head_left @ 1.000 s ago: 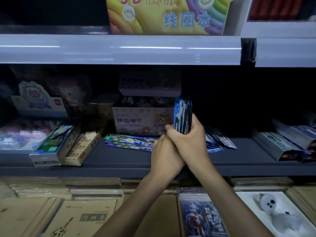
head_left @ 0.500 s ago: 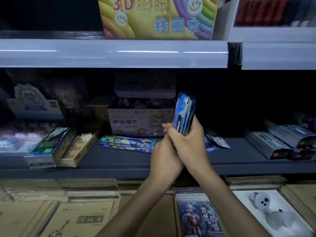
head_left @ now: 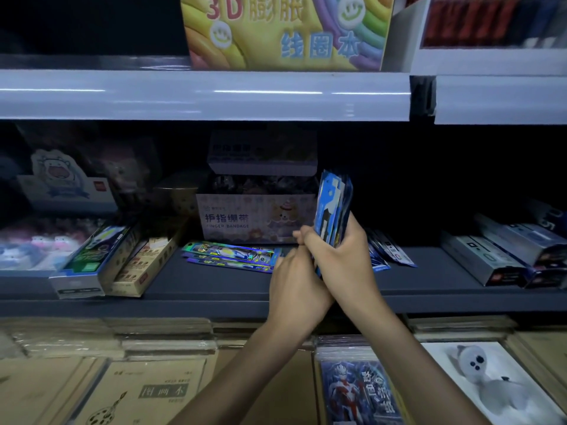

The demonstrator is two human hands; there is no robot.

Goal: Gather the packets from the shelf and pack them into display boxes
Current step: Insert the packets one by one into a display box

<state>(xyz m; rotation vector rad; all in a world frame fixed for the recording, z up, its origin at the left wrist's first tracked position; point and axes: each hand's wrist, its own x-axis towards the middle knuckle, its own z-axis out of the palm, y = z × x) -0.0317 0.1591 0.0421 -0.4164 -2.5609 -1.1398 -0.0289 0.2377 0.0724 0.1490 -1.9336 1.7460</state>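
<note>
Squarely in front of the finger bandage box [head_left: 254, 219], my right hand [head_left: 340, 259] grips a stack of blue card packets [head_left: 333, 207], fingers and thumb curled round its lower half. I hold the stack on end above the dark shelf [head_left: 214, 286], probably so that the edges line up and the bundle will slide into a box as one block. My left hand [head_left: 294, 283] sits just below and to the left, touching my right hand, with its fingers tucked toward the bottom of the stack. I cannot tell whether they grip the packets or only steady them from beneath. My guess is that the left hand is there to square the lower edge. More of the job lies flat on the shelf: a few holographic packets [head_left: 230, 256] fanned just left of my hands, and a scatter of blue packets [head_left: 389, 253] just right of them, partly hidden behind my wrist. Both groups are within easy reach and ungathered. An open green-printed carton [head_left: 89, 262] and a tan carton [head_left: 144, 262] lie side by side at the left end of the shelf, while grey boxes [head_left: 497, 259] lie at the right end. Which one is meant to take this stack is not clear from here. I judge the gathering partly done and the packing not yet begun.
</note>
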